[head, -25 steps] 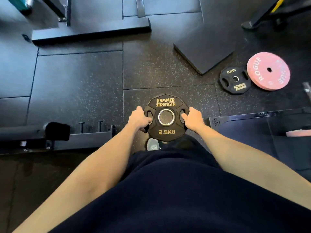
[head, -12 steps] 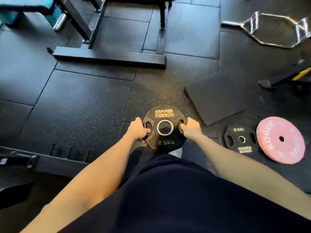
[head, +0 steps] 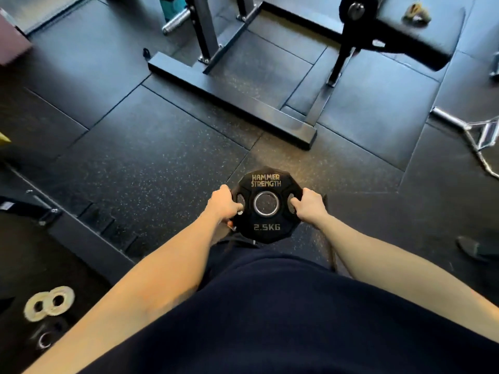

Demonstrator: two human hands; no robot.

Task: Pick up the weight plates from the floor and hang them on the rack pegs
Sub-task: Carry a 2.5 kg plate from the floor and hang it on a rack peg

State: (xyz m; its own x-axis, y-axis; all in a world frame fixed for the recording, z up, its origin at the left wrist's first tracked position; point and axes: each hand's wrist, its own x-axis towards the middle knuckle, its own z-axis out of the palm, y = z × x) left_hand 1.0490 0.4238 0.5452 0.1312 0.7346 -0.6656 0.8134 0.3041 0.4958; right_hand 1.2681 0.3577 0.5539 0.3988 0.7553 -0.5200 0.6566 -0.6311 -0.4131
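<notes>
A black 2.5 kg weight plate marked "Hammer Strength" is held flat in front of my body, above the rubber floor. My left hand grips its left handle slot and my right hand grips its right handle slot. The plate's steel centre ring faces up. A black rack with a floor beam stands ahead, and a bare steel peg sticks out from it at the upper left. No plates on the floor ahead are in view.
A black padded bench stands at the upper right. A chrome bar lies on the floor at the right edge. Two small pale plates lie at the lower left beside a low black frame. Dark rubber tiles cover the floor.
My view has swung left and up toward the rack; the pink and black plates on the right have left the frame. Both hands keep the same grip on the 2.5 kg plate.
</notes>
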